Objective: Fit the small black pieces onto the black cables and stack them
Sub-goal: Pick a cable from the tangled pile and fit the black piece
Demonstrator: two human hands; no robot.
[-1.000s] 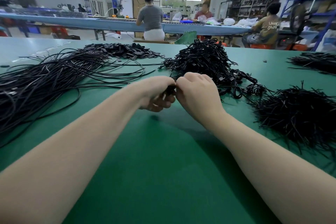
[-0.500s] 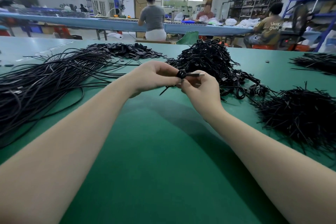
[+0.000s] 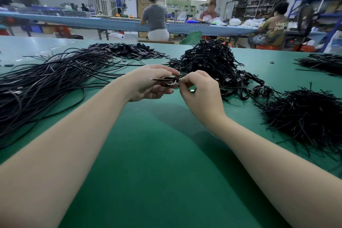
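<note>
Both forearms are stretched forward over the green counter [image 3: 166, 181], the hands raised just above it at mid-scene. A coiled black cable [image 3: 169, 81] is pinched by the left hand [image 3: 148, 84], fingers curled round it. Its right end, at a small black piece [image 3: 183, 75], is pinched by the right hand [image 3: 200, 91]. Loose cables [image 3: 46, 83] lie left, finished cables [image 3: 211, 59] far right.

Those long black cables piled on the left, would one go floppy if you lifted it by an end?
Probably floppy: the long cables lie in loose sagging curves across the green table. Likely light too, since each strand looks thin. They may drag neighbours along, because the strands cross and overlap in the pile. The short piece held between the left hand and right hand bends into a tight loop.
</note>
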